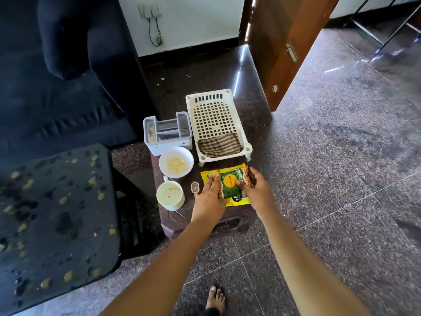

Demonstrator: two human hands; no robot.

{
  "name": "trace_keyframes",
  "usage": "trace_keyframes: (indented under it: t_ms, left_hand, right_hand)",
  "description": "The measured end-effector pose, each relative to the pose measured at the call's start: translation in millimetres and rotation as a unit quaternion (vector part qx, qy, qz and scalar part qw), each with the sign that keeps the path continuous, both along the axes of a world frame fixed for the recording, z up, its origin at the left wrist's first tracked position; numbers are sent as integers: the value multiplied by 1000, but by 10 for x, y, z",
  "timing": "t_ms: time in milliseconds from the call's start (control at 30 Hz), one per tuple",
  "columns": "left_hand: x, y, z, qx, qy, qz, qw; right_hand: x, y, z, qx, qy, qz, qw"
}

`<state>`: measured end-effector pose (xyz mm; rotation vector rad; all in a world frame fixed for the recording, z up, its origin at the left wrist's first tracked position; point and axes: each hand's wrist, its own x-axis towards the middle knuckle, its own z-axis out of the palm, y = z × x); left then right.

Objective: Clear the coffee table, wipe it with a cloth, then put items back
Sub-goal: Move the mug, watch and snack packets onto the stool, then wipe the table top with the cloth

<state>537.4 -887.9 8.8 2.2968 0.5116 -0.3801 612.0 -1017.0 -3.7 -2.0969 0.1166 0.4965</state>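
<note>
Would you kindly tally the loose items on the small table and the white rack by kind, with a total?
Snack packets: 2, green packet lying on yellow packet
Dishes: 2, bowl and mug
Organiser boxes: 1, grey box
Watches: 1, wristwatch
Cloths: 1, striped cloth on the rack
Total: 7

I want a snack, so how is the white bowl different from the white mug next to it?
The bowl is wide, shallow and has no handle; the mug is taller, with a handle on its far side. The bowl holds pale yellow pieces of food; the mug holds a creamy liquid with small bits floating in it. The bowl sits farther away, by the grey box; the mug is nearer. Both are white, round and upright on the table.
</note>
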Motion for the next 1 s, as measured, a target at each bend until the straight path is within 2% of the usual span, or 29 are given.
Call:
trace_keyframes:
  t_ms: [133, 233, 333, 467, 567, 667, 767, 900, 1000]
  left_hand:
    - [-37, -21, -16, 67, 6, -26, 997]
    - [-43, -23, -11, 74, 15, -33, 997]
    - [18, 21, 117, 97, -17, -24, 995]
    - [285, 216, 301, 144, -68, -33, 987]
    - [519, 332, 299, 174, -29, -66, 982]
    - [642, 380, 201, 205, 33, -105, 973]
    - [657, 395, 119, 206, 68, -105, 970]
    - [655, 397, 98, 208, 65, -113, 969]
    - [676, 445, 96, 216, 56, -129, 966]
  right_hand:
    - [78, -8, -18, -7, 14, 24, 1000]
    - [146, -15, -4, -69, 14, 63, 995]
    - [257, -6, 84, -105, -3, 77, 991]
    - [499, 110, 317, -105, -89, 92, 986]
    - [724, 340, 439, -136, -151, 144, 968]
    - [978, 623, 368, -184, -169, 248, 936]
    - [1204, 836, 210, -266, -152, 354, 884]
    - [1411, 992, 74, -353, -139, 437, 815]
    - [1523, 1039, 3, -389, -141, 467, 782]
